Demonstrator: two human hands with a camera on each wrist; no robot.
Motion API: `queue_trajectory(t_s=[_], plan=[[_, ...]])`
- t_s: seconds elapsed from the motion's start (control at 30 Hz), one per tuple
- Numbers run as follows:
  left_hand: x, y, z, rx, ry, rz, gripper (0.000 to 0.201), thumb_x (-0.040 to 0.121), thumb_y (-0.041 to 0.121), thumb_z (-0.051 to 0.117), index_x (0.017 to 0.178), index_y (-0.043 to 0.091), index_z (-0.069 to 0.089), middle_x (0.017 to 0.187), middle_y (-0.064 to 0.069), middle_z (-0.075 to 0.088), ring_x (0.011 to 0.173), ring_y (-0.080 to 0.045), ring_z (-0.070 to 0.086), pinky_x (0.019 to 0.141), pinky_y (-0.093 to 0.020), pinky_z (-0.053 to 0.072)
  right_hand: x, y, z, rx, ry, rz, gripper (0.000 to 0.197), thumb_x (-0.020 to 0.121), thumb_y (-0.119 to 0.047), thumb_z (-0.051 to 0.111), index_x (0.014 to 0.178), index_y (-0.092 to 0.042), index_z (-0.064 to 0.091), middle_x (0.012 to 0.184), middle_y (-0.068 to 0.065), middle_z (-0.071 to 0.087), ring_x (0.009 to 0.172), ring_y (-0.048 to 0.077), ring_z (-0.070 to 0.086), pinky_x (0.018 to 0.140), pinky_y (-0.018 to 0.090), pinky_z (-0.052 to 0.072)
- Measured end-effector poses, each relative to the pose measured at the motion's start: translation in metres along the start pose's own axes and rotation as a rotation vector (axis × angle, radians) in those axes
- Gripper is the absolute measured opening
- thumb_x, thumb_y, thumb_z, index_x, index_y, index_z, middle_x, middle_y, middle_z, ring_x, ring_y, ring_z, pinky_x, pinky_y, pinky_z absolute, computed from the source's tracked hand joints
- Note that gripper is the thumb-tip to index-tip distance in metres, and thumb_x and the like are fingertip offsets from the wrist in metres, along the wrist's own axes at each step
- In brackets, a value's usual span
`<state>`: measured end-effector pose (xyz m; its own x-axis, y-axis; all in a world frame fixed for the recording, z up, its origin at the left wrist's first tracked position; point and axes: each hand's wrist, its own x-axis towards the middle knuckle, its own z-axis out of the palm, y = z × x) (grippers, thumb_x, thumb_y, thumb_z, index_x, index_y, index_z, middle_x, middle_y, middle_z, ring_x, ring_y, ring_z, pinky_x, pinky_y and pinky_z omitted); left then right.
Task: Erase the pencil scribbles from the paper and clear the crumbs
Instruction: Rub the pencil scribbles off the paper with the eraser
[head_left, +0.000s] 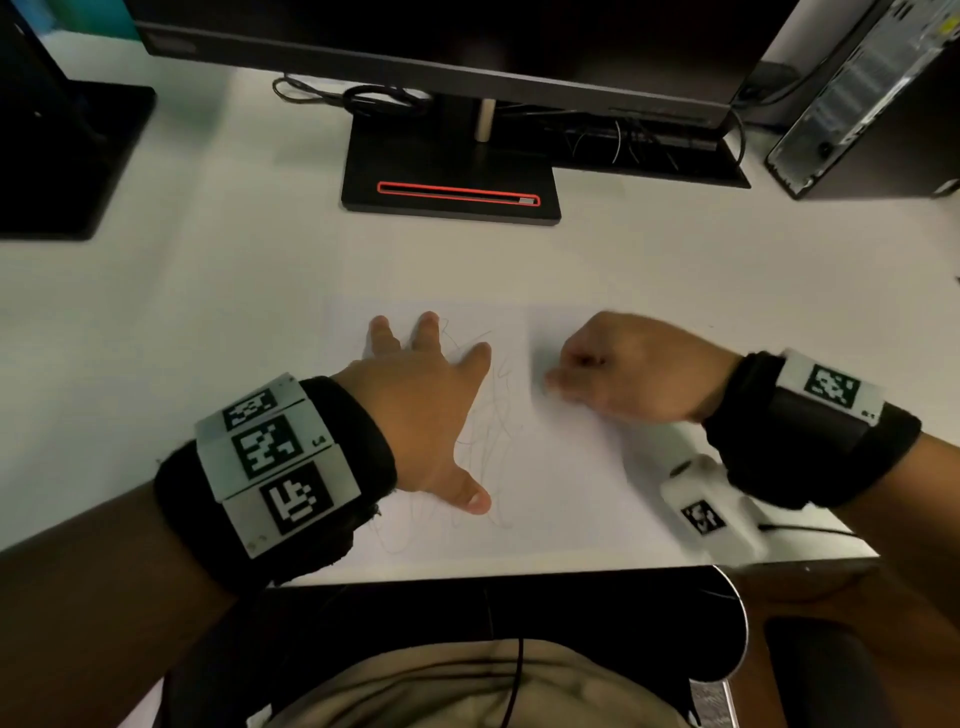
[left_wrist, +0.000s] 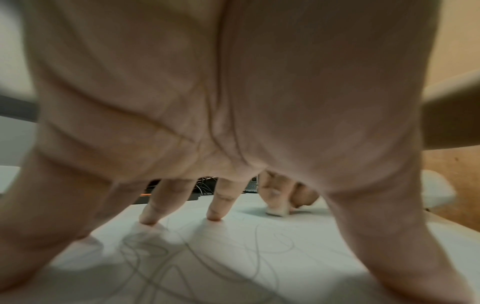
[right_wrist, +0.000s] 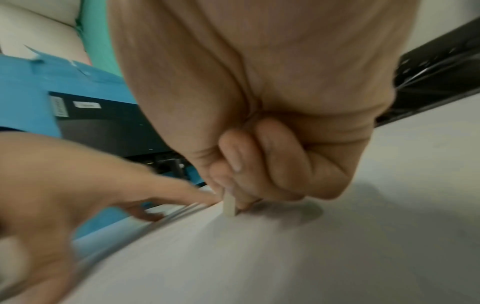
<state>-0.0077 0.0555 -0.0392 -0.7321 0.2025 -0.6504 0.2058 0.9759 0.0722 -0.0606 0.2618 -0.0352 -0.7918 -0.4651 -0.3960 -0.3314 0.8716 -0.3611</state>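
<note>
A white sheet of paper (head_left: 566, 478) lies on the white desk near its front edge, with grey pencil scribbles (head_left: 493, 436) down its middle. My left hand (head_left: 431, 400) lies on the sheet with fingers spread and straight, fingertips (left_wrist: 149, 219) pressing on the scribbles (left_wrist: 182, 253). My right hand (head_left: 618, 369) is curled just right of the scribbles. It pinches a small white eraser (right_wrist: 230, 203) whose lower edge touches the paper (right_wrist: 285, 257). From the left wrist, the eraser (left_wrist: 276, 210) shows under the right fingers. I see no crumbs.
A monitor stand (head_left: 452, 187) stands behind the paper, with a second black base (head_left: 67, 161) at far left and a computer tower (head_left: 872, 104) at far right. Cables (head_left: 363, 98) lie behind the stand. The desk edge (head_left: 493, 569) runs just below the paper.
</note>
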Motion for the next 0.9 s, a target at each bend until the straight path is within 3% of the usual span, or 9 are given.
queue_trajectory(t_s=[0.1, 0.17, 0.23, 0.37, 0.53, 0.63, 0.8, 0.9], plan=[[0.001, 0.0, 0.0, 0.006, -0.003, 0.0, 0.135, 0.065, 0.079, 0.072, 0.157, 0.034, -0.017, 0.163, -0.016, -0.025, 0.146, -0.055, -0.016, 0.112, -0.064, 0.033, -0.012, -0.008, 0.015, -0.03, -0.106, -0.092, 0.047, 0.097, -0.041, 0.057, 0.073, 0.0, 0.06, 0.063, 0.011, 0.053, 0.055, 0.014, 0.042, 0.058, 0.035, 0.042], [0.001, 0.001, 0.001, 0.014, -0.001, -0.002, 0.135, 0.065, 0.079, 0.072, 0.157, 0.034, -0.017, 0.164, -0.016, -0.024, 0.146, -0.056, -0.015, 0.112, -0.064, 0.033, -0.009, 0.003, 0.007, 0.025, -0.038, -0.028, 0.048, 0.096, -0.039, 0.059, 0.071, 0.002, 0.056, 0.058, 0.006, 0.045, 0.053, 0.014, 0.037, 0.057, 0.034, 0.037], [0.001, 0.001, 0.0, 0.017, 0.002, -0.004, 0.135, 0.065, 0.079, 0.072, 0.157, 0.033, -0.016, 0.164, -0.017, -0.023, 0.146, -0.056, -0.014, 0.112, -0.065, 0.033, -0.009, 0.006, 0.004, 0.023, 0.006, -0.003, 0.046, 0.097, -0.036, 0.058, 0.071, 0.002, 0.056, 0.058, 0.004, 0.047, 0.052, 0.015, 0.038, 0.058, 0.034, 0.038], [0.001, 0.002, -0.001, 0.021, 0.001, -0.002, 0.136, 0.065, 0.079, 0.072, 0.157, 0.033, -0.017, 0.164, -0.017, -0.023, 0.146, -0.056, -0.014, 0.114, -0.063, 0.031, -0.029, -0.012, 0.025, -0.027, -0.132, -0.122, 0.044, 0.097, -0.042, 0.056, 0.072, -0.006, 0.058, 0.06, 0.001, 0.055, 0.054, 0.012, 0.045, 0.059, 0.031, 0.044], [0.001, 0.002, 0.0, 0.042, 0.003, -0.008, 0.136, 0.065, 0.081, 0.07, 0.157, 0.033, -0.018, 0.164, -0.017, -0.023, 0.147, -0.056, -0.013, 0.113, -0.062, 0.032, -0.018, -0.001, 0.015, 0.043, 0.001, -0.008, 0.043, 0.097, -0.037, 0.057, 0.069, -0.004, 0.058, 0.056, -0.002, 0.051, 0.052, 0.014, 0.043, 0.058, 0.034, 0.042], [0.001, 0.001, 0.0, 0.028, 0.003, -0.004, 0.136, 0.064, 0.08, 0.071, 0.156, 0.034, -0.018, 0.164, -0.016, -0.023, 0.147, -0.055, -0.014, 0.114, -0.062, 0.032, -0.023, -0.019, 0.029, 0.015, -0.096, -0.095, 0.043, 0.098, -0.038, 0.056, 0.069, -0.007, 0.058, 0.057, -0.002, 0.052, 0.053, 0.012, 0.043, 0.057, 0.032, 0.043], [0.001, -0.001, 0.001, 0.02, 0.002, -0.004, 0.136, 0.064, 0.08, 0.071, 0.156, 0.035, -0.018, 0.164, -0.015, -0.024, 0.147, -0.054, -0.015, 0.114, -0.062, 0.031, -0.01, -0.013, 0.016, 0.047, -0.008, -0.016, 0.044, 0.098, -0.036, 0.056, 0.069, -0.002, 0.057, 0.058, 0.002, 0.051, 0.053, 0.015, 0.042, 0.057, 0.032, 0.04], [0.001, 0.0, 0.001, 0.008, 0.002, -0.001, 0.137, 0.064, 0.079, 0.073, 0.157, 0.035, -0.017, 0.164, -0.016, -0.023, 0.147, -0.055, -0.015, 0.114, -0.063, 0.032, -0.016, -0.026, 0.028, 0.013, -0.104, -0.095, 0.043, 0.098, -0.037, 0.055, 0.07, -0.004, 0.058, 0.059, 0.003, 0.053, 0.053, 0.014, 0.044, 0.056, 0.031, 0.042]])
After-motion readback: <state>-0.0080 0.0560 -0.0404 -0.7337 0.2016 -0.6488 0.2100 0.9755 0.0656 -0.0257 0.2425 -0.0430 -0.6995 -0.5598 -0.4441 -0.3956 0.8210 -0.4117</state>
